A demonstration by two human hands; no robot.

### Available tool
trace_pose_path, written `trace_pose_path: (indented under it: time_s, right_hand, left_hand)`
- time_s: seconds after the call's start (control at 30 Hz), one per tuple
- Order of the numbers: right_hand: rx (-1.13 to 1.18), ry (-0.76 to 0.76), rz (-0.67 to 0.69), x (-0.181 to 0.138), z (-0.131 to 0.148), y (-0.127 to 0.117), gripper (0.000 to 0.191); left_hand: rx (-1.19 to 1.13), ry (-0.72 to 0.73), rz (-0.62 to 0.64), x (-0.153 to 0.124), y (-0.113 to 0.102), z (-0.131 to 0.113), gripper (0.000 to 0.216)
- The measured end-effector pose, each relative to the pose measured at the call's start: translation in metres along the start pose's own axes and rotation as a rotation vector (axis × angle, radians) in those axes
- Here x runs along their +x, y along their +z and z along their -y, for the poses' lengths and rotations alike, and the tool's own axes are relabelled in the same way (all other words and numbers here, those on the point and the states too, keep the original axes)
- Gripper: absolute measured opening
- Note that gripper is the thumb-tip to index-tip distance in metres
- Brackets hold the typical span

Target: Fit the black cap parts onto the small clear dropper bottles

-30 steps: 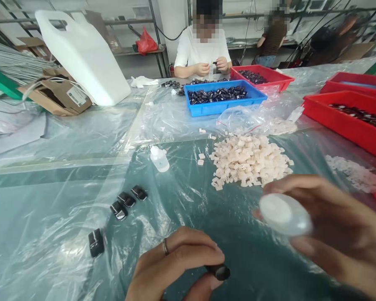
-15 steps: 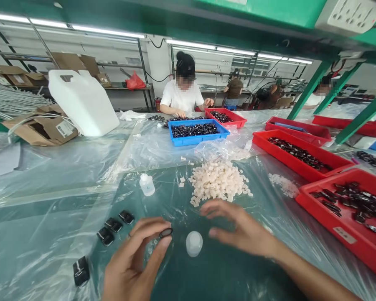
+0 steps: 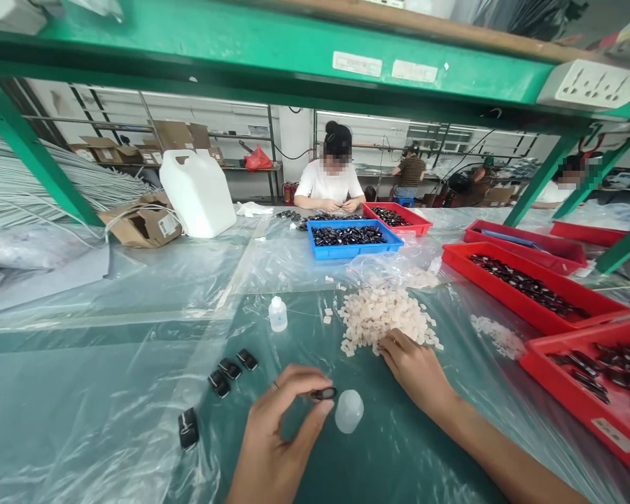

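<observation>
Between thumb and fingertips, my left hand pinches a small black oval plastic part. Just right of that part stands a frosted, whitish rounded container. My right hand reaches to the near edge of a heap of small cream-white plastic pieces. Its fingers are drawn together and pointed down; whatever lies under the fingertips is hidden. To the left, several glossy black parts lie on the plastic sheeting, with one more black part nearer me. A small white squeeze bottle stands behind them.
Red trays of black parts line the right side. A blue tray sits ahead, before a seated co-worker. A white jerrycan and cardboard box stand back left. A green shelf beam spans overhead.
My right hand has gone from hovering with fingers apart to the heap, its fingers now drawn together. My left hand still holds the black part, now closer to the frosted container. The view has shifted.
</observation>
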State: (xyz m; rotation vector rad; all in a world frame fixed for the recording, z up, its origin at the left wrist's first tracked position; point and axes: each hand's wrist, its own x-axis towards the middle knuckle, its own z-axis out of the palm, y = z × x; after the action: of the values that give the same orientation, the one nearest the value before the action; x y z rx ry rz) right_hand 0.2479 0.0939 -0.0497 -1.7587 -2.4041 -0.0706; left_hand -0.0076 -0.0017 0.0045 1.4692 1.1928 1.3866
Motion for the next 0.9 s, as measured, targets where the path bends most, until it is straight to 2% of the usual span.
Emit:
trace_pose_path:
  time_s: [0.2,0.33,0.43,0.57,0.67,0.77,0.9]
  right_hand:
    - [-0.009,-0.048,-0.027,0.003,-0.002,0.007,0.016]
    - [0.144,-0.121,-0.052,0.001,-0.005,0.004,0.015]
    - [0.342,-0.133,-0.118,-0.006,-0.002,-0.013,0.018]
    - [0.717,-0.161,-0.204,-0.025,0.026,-0.057,0.013]
    - [0.990,-0.243,-0.194,-0.039,0.060,-0.084,0.011]
    - [1.149,-0.302,-0.183,-0.042,0.086,-0.092,0.014]
    - [1.154,-0.305,-0.243,-0.039,0.100,-0.086,0.007]
  left_hand:
    - [-0.018,0.069,0.031,-0.001,-0.001,0.002,0.016]
    - [-0.019,0.098,0.033,-0.001,-0.002,0.003,0.014]
    - [-0.017,0.116,0.030,-0.001,-0.004,0.003,0.012]
    - [-0.017,0.139,0.038,-0.002,-0.005,0.003,0.014]
    - [-0.024,0.154,0.057,-0.003,-0.004,0.005,0.014]
    - [-0.035,0.166,0.082,-0.004,-0.003,0.006,0.014]
    - [-0.043,0.161,0.099,-0.004,-0.003,0.005,0.011]
